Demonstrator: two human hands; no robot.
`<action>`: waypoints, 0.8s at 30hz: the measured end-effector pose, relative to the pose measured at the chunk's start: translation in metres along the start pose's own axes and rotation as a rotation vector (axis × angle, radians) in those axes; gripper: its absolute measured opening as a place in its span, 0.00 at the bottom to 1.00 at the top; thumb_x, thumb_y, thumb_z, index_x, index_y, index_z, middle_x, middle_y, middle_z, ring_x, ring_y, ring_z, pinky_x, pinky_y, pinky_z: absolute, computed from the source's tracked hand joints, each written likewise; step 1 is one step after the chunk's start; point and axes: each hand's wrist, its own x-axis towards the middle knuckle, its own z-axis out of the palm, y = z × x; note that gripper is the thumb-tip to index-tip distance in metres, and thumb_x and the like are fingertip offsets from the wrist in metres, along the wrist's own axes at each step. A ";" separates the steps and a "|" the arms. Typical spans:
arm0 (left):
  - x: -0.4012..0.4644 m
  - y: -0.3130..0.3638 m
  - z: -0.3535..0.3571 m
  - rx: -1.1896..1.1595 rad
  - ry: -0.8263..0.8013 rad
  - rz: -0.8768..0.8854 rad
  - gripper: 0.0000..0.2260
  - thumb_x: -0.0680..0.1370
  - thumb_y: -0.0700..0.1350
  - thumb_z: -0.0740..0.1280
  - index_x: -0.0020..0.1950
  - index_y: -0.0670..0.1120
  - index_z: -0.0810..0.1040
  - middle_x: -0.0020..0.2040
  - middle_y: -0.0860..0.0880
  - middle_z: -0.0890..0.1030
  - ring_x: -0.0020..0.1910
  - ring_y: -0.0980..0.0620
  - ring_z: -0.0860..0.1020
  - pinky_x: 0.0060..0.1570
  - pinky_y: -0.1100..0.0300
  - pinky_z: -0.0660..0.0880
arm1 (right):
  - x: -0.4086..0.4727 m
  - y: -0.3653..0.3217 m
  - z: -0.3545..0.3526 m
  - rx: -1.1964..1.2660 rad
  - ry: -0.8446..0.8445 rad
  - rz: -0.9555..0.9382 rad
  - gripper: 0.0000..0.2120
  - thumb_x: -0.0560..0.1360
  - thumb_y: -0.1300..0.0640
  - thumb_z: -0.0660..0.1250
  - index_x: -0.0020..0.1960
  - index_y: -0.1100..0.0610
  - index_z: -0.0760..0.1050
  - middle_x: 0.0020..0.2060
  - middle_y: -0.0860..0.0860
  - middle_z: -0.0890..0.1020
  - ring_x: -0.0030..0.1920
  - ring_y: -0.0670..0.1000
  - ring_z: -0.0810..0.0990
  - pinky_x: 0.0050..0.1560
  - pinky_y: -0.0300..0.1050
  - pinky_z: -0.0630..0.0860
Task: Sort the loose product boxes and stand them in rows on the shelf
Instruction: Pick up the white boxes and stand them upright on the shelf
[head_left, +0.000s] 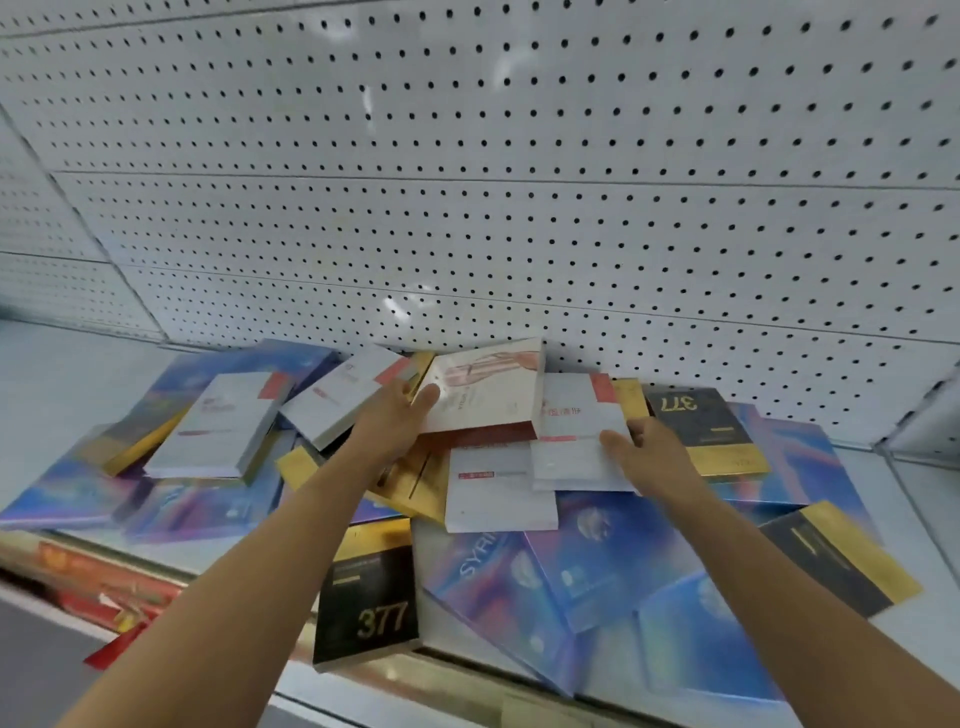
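One view only, a wide-angle camera on the person's head, looking forward and down along both bare forearms. It sits close in: the left hand (397, 415) and right hand (641, 449) reach out mid-frame over a heap of flat cardboard product boxes (498, 488) on the pale metal shelf (57, 374). Straight ahead the white perforated back panel (519, 182) fills the upper half, its lines bowed by the lens. The shelf's front edge runs along the bottom.
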 end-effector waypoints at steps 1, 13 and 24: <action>0.010 0.001 0.000 -0.008 -0.036 -0.001 0.23 0.80 0.62 0.56 0.67 0.48 0.68 0.57 0.48 0.77 0.54 0.49 0.75 0.52 0.54 0.73 | 0.002 -0.003 0.003 0.024 0.010 0.027 0.14 0.78 0.51 0.62 0.59 0.57 0.75 0.50 0.51 0.81 0.44 0.50 0.78 0.36 0.41 0.73; 0.073 0.012 -0.013 -0.149 -0.326 -0.083 0.35 0.60 0.63 0.79 0.58 0.43 0.74 0.52 0.46 0.82 0.44 0.50 0.81 0.35 0.57 0.77 | -0.006 -0.034 0.033 0.287 0.189 0.162 0.10 0.74 0.50 0.70 0.48 0.56 0.75 0.39 0.48 0.80 0.40 0.48 0.78 0.37 0.43 0.75; 0.037 0.007 -0.007 -0.744 -0.403 -0.027 0.08 0.76 0.44 0.71 0.53 0.46 0.79 0.49 0.44 0.86 0.44 0.46 0.85 0.45 0.49 0.82 | -0.050 -0.020 0.027 0.490 0.425 0.156 0.10 0.77 0.51 0.66 0.54 0.57 0.73 0.46 0.51 0.80 0.44 0.50 0.80 0.37 0.43 0.76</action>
